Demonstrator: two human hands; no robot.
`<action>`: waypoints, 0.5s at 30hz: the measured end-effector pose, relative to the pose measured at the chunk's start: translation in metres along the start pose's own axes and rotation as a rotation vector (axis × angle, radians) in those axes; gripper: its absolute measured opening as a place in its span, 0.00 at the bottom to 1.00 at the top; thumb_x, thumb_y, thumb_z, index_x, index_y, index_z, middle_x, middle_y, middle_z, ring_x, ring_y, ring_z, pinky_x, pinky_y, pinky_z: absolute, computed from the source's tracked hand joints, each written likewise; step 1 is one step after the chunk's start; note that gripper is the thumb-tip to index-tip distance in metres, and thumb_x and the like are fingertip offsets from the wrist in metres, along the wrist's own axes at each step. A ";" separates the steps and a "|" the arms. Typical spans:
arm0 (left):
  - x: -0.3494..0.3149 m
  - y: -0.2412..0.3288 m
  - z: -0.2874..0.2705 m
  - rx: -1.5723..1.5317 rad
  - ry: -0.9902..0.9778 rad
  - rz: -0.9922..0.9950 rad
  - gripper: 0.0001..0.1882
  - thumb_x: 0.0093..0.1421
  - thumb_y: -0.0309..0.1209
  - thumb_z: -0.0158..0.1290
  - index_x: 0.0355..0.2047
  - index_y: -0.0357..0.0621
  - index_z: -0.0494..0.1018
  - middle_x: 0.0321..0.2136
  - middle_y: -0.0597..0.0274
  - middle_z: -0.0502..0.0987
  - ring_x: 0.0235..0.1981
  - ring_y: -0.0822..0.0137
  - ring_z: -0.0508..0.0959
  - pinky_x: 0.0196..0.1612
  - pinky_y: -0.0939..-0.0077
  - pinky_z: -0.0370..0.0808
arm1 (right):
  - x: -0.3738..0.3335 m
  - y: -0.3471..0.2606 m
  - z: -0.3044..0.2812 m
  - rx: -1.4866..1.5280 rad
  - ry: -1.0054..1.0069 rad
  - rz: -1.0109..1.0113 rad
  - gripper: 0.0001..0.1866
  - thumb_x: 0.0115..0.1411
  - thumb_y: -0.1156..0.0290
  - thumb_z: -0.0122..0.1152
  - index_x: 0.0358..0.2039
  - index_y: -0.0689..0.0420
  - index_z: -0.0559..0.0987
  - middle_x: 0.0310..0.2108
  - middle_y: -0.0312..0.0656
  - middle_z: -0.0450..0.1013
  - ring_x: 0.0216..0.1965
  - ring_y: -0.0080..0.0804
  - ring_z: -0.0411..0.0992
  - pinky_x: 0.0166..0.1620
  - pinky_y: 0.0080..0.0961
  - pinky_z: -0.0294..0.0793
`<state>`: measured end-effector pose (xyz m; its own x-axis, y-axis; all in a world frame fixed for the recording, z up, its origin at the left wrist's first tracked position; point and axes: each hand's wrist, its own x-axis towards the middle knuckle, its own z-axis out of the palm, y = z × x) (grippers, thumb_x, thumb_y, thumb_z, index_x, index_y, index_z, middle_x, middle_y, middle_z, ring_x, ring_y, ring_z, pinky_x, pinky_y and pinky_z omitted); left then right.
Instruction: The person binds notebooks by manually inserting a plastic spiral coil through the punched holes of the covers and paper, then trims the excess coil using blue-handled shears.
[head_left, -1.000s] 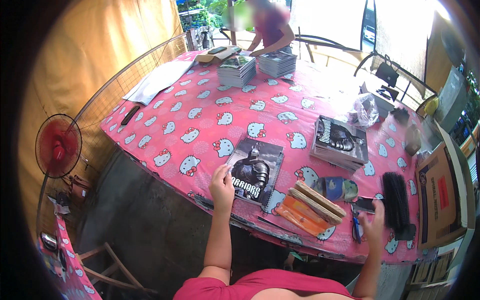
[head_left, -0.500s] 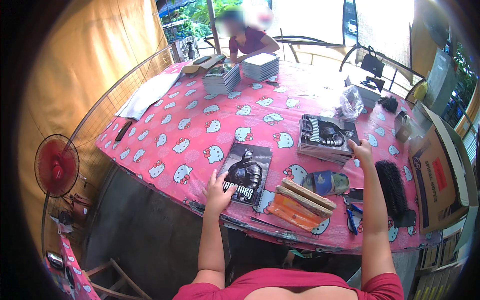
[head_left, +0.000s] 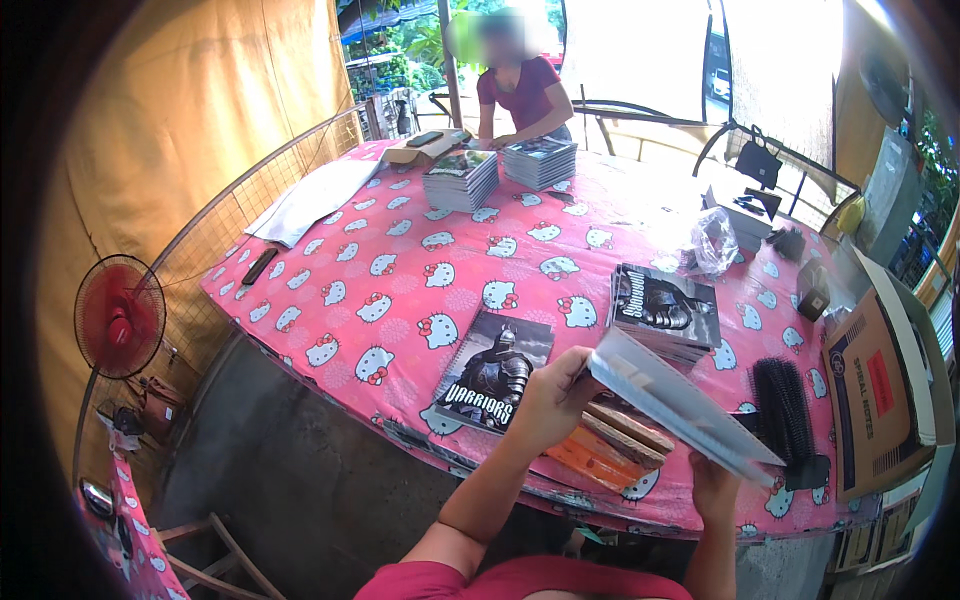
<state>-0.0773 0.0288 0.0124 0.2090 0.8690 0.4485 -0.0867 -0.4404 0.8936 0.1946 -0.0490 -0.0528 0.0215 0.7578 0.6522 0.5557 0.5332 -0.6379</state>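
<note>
Between my two hands a thin notebook (head_left: 680, 405) is raised off the table and tilted, with pale pages or its back showing. My left hand (head_left: 558, 398) grips its left end. My right hand (head_left: 713, 488) is at its lower right edge, fingers partly hidden behind it. Left of my left hand, a spiral-bound notebook (head_left: 492, 368) with an armoured figure on its dark cover lies flat near the table's front edge. Beyond the held notebook stands a stack of matching notebooks (head_left: 665, 305).
An orange-wrapped wooden block (head_left: 600, 455) sits beneath my left forearm. Black spiral coils (head_left: 782, 405) and a cardboard box (head_left: 880, 375) are at right. Two notebook stacks (head_left: 460, 182) stand far back, before another person (head_left: 525, 105). A red fan (head_left: 120, 318) is at left.
My left hand has left the flat notebook and moved right; my right hand has come nearer from the stack. Both now hold a lifted notebook. The other person sits more upright.
</note>
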 end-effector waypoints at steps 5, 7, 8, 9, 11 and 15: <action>-0.006 0.010 -0.004 0.102 -0.082 0.001 0.15 0.60 0.18 0.51 0.47 0.39 0.70 0.36 0.60 0.77 0.41 0.73 0.77 0.43 0.79 0.72 | -0.021 0.000 0.014 0.031 -0.079 0.269 0.16 0.53 0.79 0.62 0.42 0.65 0.72 0.36 0.48 0.75 0.37 0.42 0.73 0.43 0.36 0.69; -0.009 -0.002 -0.005 0.100 -0.090 -0.027 0.19 0.59 0.19 0.53 0.51 0.39 0.67 0.40 0.58 0.76 0.43 0.71 0.76 0.45 0.77 0.72 | -0.036 0.017 0.021 -0.029 -0.115 0.277 0.17 0.52 0.80 0.62 0.43 0.64 0.72 0.34 0.48 0.75 0.36 0.42 0.74 0.43 0.36 0.70; -0.011 -0.011 -0.007 0.109 -0.093 -0.039 0.22 0.58 0.20 0.55 0.53 0.39 0.66 0.43 0.56 0.75 0.45 0.69 0.76 0.47 0.76 0.71 | -0.040 0.022 0.024 -0.055 -0.139 0.282 0.18 0.51 0.80 0.62 0.44 0.64 0.72 0.33 0.47 0.76 0.35 0.42 0.75 0.43 0.36 0.70; -0.014 -0.019 -0.009 0.117 -0.096 -0.051 0.26 0.56 0.21 0.57 0.55 0.39 0.64 0.45 0.55 0.74 0.47 0.68 0.75 0.49 0.74 0.71 | -0.041 0.026 0.023 -0.213 -0.237 0.141 0.20 0.50 0.80 0.63 0.45 0.62 0.71 0.33 0.47 0.74 0.33 0.45 0.75 0.43 0.37 0.71; -0.025 -0.040 -0.013 0.093 0.011 -0.042 0.33 0.53 0.24 0.62 0.57 0.38 0.60 0.49 0.53 0.71 0.51 0.66 0.72 0.52 0.72 0.69 | -0.037 0.005 0.022 -0.073 -0.317 0.402 0.23 0.49 0.79 0.64 0.47 0.62 0.70 0.35 0.47 0.73 0.35 0.44 0.75 0.44 0.36 0.71; -0.041 -0.070 -0.006 -0.012 0.286 -0.080 0.42 0.47 0.30 0.69 0.58 0.37 0.57 0.52 0.51 0.67 0.55 0.66 0.67 0.55 0.68 0.67 | -0.045 0.010 0.028 0.249 -0.102 0.402 0.37 0.46 0.78 0.69 0.56 0.61 0.62 0.49 0.46 0.66 0.51 0.36 0.67 0.54 0.31 0.66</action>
<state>-0.0856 0.0255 -0.0685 -0.0667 0.9300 0.3613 -0.0923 -0.3663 0.9259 0.1757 -0.0678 -0.0999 0.1050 0.9486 0.2986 0.3038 0.2553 -0.9179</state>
